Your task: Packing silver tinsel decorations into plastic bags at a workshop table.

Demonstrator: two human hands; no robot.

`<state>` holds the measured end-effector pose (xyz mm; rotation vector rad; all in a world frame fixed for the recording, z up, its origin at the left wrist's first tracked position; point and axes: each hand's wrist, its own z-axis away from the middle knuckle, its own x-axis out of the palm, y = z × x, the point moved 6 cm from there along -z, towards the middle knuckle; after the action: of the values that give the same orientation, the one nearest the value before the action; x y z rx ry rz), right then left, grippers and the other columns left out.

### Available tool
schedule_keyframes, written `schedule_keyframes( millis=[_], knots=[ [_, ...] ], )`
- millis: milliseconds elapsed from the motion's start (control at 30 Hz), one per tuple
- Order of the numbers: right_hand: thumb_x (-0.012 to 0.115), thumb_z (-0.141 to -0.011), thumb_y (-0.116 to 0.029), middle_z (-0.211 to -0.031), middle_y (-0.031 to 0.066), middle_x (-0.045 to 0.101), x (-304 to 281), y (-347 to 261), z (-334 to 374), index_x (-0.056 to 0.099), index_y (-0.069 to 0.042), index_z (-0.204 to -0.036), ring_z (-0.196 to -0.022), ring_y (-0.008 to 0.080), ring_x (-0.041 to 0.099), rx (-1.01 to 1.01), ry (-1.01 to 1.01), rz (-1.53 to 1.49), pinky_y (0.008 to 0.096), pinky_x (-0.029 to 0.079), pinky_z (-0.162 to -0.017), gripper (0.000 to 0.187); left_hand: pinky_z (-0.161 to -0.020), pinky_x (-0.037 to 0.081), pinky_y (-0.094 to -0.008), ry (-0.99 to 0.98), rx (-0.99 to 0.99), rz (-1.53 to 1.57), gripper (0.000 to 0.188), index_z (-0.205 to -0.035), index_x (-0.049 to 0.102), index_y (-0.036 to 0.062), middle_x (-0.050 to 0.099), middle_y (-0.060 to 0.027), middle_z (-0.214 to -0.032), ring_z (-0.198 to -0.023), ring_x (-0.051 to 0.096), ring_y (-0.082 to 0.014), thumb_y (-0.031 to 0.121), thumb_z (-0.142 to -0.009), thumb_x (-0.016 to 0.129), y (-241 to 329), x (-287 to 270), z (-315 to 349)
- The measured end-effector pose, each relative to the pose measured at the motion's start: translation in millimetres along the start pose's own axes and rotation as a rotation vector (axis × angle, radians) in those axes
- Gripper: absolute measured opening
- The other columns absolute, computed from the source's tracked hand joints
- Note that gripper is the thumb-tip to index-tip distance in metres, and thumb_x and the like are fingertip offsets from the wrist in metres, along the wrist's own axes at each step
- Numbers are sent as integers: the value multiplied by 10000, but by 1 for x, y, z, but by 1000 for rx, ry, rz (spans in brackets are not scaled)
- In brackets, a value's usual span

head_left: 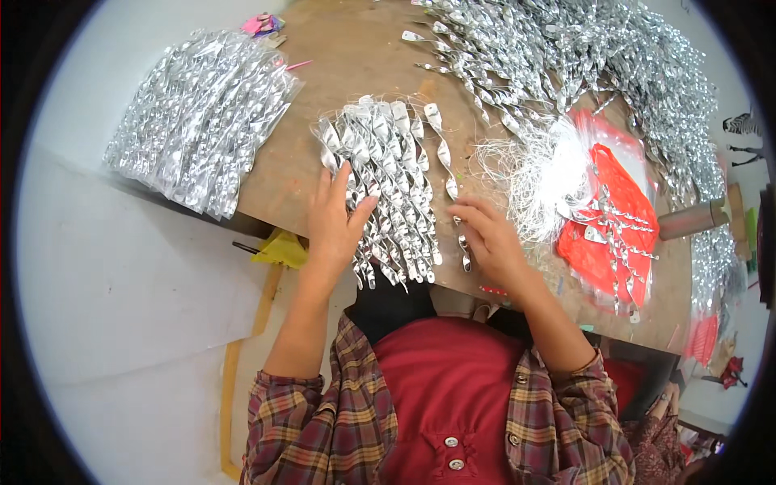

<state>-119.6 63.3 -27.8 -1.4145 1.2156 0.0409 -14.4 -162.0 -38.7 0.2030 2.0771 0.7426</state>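
Observation:
Rows of twisted silver strips [392, 186] lie side by side on the brown table, their lower ends hanging past its near edge. My left hand [333, 222] rests along their left side, thumb and fingers apart, touching the outer strips. To the right lies one separate twisted silver strip [444, 153], apart from the rows. The fingers of my right hand [493, 242] are bent closed around its lower half; my thumb is mostly hidden. Thin clear threads stick out from the strips' upper ends.
Bagged silver strips [202, 121] are piled at the left. A large heap of twisted strips [566, 48] covers the far right. Nearer are a tangle of white thread [541, 182], a red plastic bag [594, 246] with strips on it, and a grey cylinder [693, 220].

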Motion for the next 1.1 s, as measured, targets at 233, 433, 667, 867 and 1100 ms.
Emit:
schedule_keyframes(
  millis=[233,433,667,867,1100],
  knots=[
    [560,-818,23,-1178,113,561,8,3,-12,664,-129,-1075,-900,277,603,-33,-46,36,326,479,-781,316,-1042,251,-563,-129,259,-168,470,-1228,588,169,412,-209,-1374,-1282,338,-423,389,-818,654,53,9,6],
    [620,-729,0,-1167,88,568,14,-8,-13,685,-183,-1026,-827,240,589,-280,-48,295,361,450,-752,355,-1069,205,-576,-192,233,-106,391,-1164,616,198,437,-144,-1371,-1303,332,-385,377,-818,648,42,6,10],
    [626,-753,-67,-1147,74,575,16,-20,-16,679,-217,-1007,-956,244,560,-339,-55,465,397,379,-770,300,-1085,183,-562,-202,215,-42,401,-1167,609,190,448,-115,-1367,-1313,333,-362,319,-789,647,39,2,11],
    [604,-743,-37,-1143,83,569,16,-11,-15,670,-170,-1042,-995,249,551,-274,-81,333,388,389,-811,334,-1084,185,-566,-182,200,-27,417,-1161,613,190,455,-112,-1359,-1311,335,-361,286,-757,658,40,0,11],
    [583,-736,-24,-1104,80,582,13,-13,-15,667,-144,-988,-973,245,560,-312,-49,423,383,391,-807,291,-1077,187,-601,-228,370,-173,429,-1104,638,197,472,-111,-1332,-1307,337,-361,308,-701,736,86,6,14]
  ],
)
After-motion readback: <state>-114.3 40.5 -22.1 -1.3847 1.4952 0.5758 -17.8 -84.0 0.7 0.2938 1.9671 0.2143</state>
